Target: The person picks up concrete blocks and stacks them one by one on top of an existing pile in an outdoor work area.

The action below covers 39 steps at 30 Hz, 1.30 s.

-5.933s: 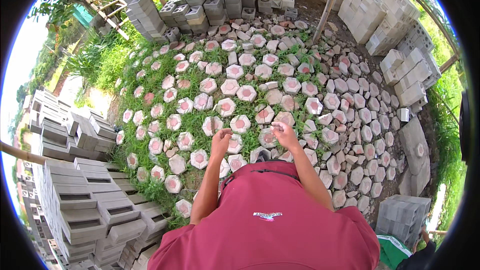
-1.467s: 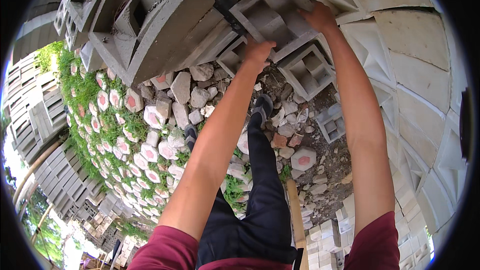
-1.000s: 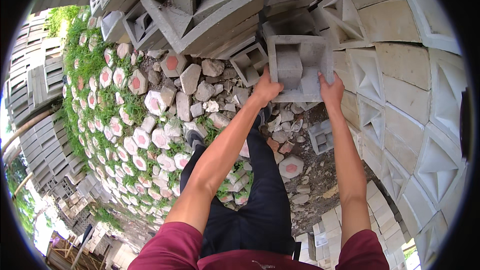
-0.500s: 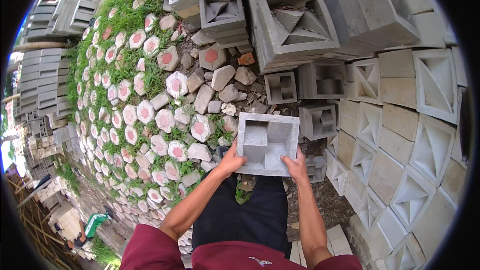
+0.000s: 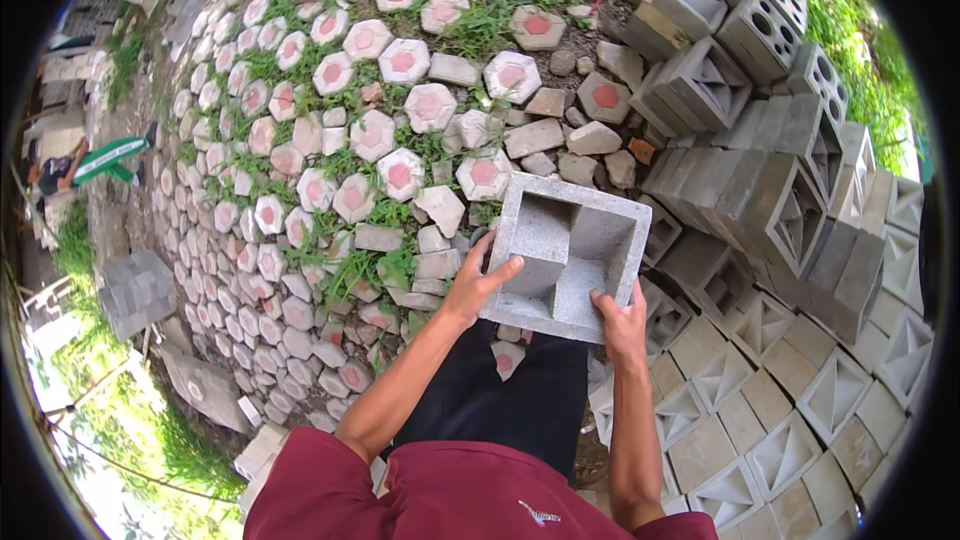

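Observation:
A square grey concrete vent block [image 5: 612,232] with stepped inner compartments is held up in front of my body, its open face toward me and slightly tilted. My left hand [image 5: 474,285] grips its left edge, thumb laid over the front wall. On the opposite side, my right hand [image 5: 622,325] clasps the lower right edge, with the thumb reaching onto the inner step. The fingers behind the block are hidden. Under it show my dark trousers and a piece of hexagonal paver [image 5: 507,358] between my legs.
Hexagonal pavers with reddish centres [image 5: 430,107] cover the ground, grass growing between them. Loose stones [image 5: 592,138] lie ahead. Stacked vent blocks [image 5: 750,185] rise on the right, with rows of patterned blocks [image 5: 785,450] nearer. A person in green and dark clothing [image 5: 105,160] is far left.
My view has turned left, so the block stacks sit farther right and more paving shows. Both hands still hold the block, which is now tilted and slightly higher and farther right in view.

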Available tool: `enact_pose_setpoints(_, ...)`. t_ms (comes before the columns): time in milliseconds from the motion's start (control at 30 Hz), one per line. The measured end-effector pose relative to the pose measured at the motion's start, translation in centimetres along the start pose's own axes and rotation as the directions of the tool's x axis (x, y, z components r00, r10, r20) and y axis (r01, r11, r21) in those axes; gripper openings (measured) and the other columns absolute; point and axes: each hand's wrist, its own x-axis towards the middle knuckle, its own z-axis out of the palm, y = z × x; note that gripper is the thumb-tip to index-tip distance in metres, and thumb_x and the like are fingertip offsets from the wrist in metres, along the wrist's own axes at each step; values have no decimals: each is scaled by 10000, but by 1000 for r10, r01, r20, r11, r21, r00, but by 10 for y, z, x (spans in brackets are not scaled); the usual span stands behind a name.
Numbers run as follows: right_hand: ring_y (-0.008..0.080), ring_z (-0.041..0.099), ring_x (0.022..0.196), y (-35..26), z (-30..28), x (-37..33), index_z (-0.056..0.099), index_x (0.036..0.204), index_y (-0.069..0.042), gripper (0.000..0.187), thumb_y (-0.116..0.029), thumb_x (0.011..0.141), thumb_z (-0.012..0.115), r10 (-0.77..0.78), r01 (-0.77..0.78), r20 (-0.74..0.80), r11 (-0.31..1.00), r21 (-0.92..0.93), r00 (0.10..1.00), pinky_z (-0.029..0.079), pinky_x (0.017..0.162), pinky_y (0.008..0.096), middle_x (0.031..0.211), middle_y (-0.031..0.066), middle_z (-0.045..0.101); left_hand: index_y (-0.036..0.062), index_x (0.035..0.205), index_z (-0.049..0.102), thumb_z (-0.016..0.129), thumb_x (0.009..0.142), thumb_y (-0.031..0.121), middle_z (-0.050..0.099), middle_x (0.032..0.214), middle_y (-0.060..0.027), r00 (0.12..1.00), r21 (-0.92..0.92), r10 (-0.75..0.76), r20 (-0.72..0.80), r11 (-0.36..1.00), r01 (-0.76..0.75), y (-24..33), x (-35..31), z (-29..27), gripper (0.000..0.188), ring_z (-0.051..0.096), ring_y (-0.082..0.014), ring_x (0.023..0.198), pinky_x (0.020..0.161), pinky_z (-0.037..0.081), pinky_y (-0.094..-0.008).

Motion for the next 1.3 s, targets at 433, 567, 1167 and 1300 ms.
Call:
enact_pose_setpoints(433, 126, 549, 884, -41, 179, -8, 515, 1220, 33, 433, -7, 803, 622, 123, -11, 318, 943, -333, 940, 453, 815, 280, 1022, 46, 604, -36, 1342, 456, 565, 919, 513, 520, 1291, -116, 874, -342, -49, -484, 930, -137, 52, -105, -124, 701, 446, -188, 1215, 1051, 310, -339)
enact_pose_setpoints(567, 146, 574, 925, -61, 210, 7, 505, 1265, 40, 492, -8, 792, 632, 145, 13, 362, 917, -398, 921, 469, 839, 293, 1057, 78, 623, -44, 1327, 477, 554, 932, 490, 539, 1279, -118, 831, -446, -116, -544, 879, -170, 59, -104, -139, 669, 461, -185, 1210, 1044, 324, -330)
enact_pose_setpoints(1167, 160, 556, 1014, -265, 347, 118, 380, 1389, 65, 647, -100, 837, 675, 212, 260, 615, 768, -586, 759, 450, 899, 296, 1156, 109, 604, 22, 1244, 535, 597, 907, 424, 617, 1156, -111, 876, -837, -150, -459, 403, -370, 257, -41, -153, 528, 613, -235, 1022, 908, 486, -390)
enact_pose_setpoints(1300, 184, 523, 1110, -306, 389, 113, 364, 1399, 68, 729, -232, 843, 728, 182, 375, 683, 723, -580, 707, 408, 966, 313, 1227, 144, 575, 63, 1290, 505, 580, 892, 479, 600, 1199, -124, 861, -813, -84, -502, 384, -437, 293, -53, -159, 580, 597, -265, 1067, 925, 481, -450)
